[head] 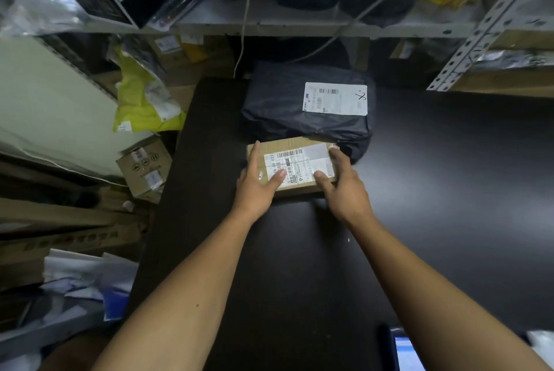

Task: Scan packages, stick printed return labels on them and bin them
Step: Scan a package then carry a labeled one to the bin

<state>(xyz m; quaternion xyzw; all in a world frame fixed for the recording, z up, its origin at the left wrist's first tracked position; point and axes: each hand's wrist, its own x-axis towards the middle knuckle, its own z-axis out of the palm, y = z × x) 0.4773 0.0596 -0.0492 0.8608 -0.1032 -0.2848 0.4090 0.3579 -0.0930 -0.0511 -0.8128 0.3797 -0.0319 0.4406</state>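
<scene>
Table (pixel 434 178), black, bare right half, set under a metal shelf (pixel 269 25) crammed with dark bags. Small cardboard box (pixel 295 165) with white label (pixel 299 165) lies mid-table, touching a dark mailer bag (pixel 278 109) behind it. Left hand (pixel 257 184) grips the box's left end, thumb on the label; right hand (pixel 341 187) grips the right end. Floor at left: yellow bag (pixel 141 100), carton (pixel 145 169), papers (pixel 87 277). Screen (pixel 404 349) at the near edge.

parcel stockroom | metal shelving (pixel 269 25) | labelled parcels (pixel 308 106) | cartons (pixel 144 169)
</scene>
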